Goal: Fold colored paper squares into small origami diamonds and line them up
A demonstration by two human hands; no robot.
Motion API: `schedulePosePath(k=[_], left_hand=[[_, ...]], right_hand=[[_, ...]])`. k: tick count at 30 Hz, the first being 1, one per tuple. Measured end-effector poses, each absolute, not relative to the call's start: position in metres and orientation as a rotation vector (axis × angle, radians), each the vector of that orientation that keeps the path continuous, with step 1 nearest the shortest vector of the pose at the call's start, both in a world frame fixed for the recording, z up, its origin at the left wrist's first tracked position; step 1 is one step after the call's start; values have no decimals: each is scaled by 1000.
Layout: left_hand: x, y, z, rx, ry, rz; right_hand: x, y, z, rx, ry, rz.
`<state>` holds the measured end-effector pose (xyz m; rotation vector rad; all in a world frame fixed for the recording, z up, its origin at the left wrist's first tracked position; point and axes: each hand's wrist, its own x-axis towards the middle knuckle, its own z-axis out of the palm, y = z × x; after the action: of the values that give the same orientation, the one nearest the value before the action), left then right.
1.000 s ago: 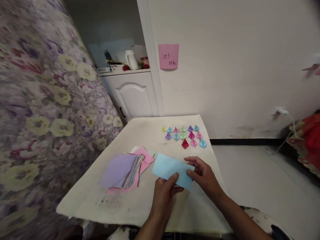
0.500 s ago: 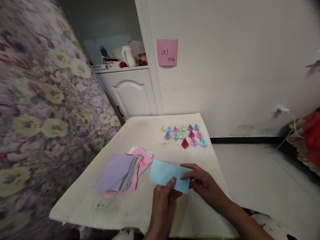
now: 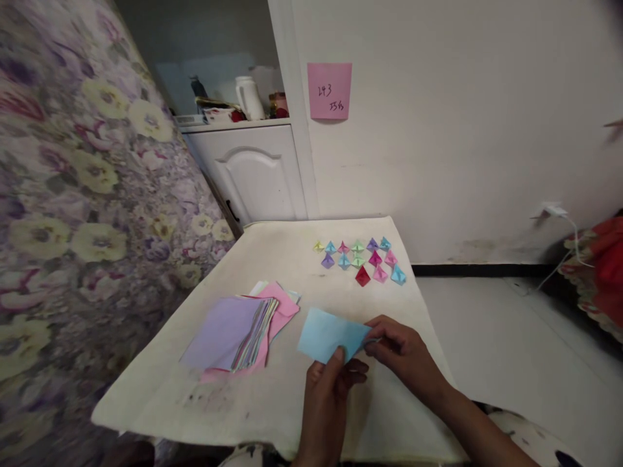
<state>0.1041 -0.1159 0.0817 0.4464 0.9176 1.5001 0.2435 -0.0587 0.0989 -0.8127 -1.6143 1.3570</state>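
Observation:
A light blue folded sheet of paper (image 3: pixel 327 334) is held above the front of the table. My left hand (image 3: pixel 333 376) grips its lower edge, with the thumb on top and the fingers underneath. At the paper's right end, my right hand (image 3: pixel 394 344) pinches the corner, which bends downward there. To the left lies a stack of coloured paper (image 3: pixel 224 331) with a lilac sheet on top and pink sheets sticking out beneath. Several small folded paper pieces (image 3: pixel 363 276) in red, pink, blue, green, purple and yellow stand in rows at the back right.
The table (image 3: pixel 272 253) has a cream cover with dark marks near its front left. A floral curtain (image 3: pixel 97 227) hangs along the left. Behind stand a white cabinet (image 3: pixel 257 181) and a wall with a pink note (image 3: pixel 329 91).
My right hand has closed on the paper's right end, and that corner now bends down. The paper and both hands have shifted slightly right in view.

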Motion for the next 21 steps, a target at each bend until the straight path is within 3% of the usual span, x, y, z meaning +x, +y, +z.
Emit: schedulePosePath(k=[21], left_hand=[[111, -117, 90, 608, 1195, 1479]], right_hand=[[239, -63, 94, -1044, -1516, 1346]])
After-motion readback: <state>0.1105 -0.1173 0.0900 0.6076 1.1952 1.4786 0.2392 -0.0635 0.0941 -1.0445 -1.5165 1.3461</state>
